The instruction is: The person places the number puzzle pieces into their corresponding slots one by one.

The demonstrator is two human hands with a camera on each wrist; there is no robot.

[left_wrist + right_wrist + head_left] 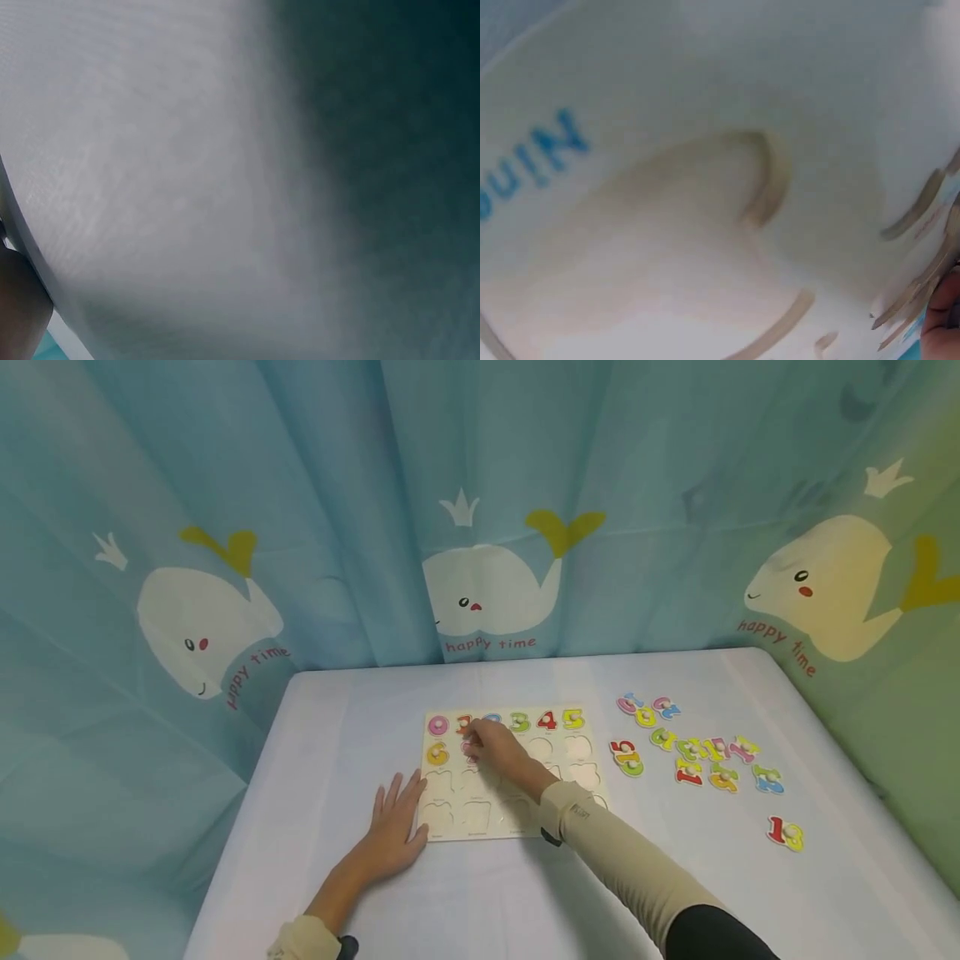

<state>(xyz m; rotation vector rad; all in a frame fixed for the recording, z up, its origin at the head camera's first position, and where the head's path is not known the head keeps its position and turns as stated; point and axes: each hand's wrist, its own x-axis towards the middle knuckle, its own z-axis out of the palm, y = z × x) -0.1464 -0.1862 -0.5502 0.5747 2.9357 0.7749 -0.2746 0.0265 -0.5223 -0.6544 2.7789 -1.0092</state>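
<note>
A pale wooden number puzzle board [480, 836] lies on the table with rows of shallow recesses. Along its top row sit coloured number pieces, and a yellow six piece [437, 753] starts the second row. Beside that six, my right hand [495, 747] pinches a pink puzzle piece [468, 753], its shape mostly covered by the fingers. My left hand [393, 835] rests with fingers spread at the board's left edge. The right wrist view shows a recess labelled "Nine" close up, with some fingers [941, 319] at the right edge.
Several loose number pieces [690, 772] are scattered on the white table [337, 718] right of the board. A red-and-yellow piece [785, 832] lies apart, nearer the front. A blue curtain [337, 527] with printed whales hangs behind the table.
</note>
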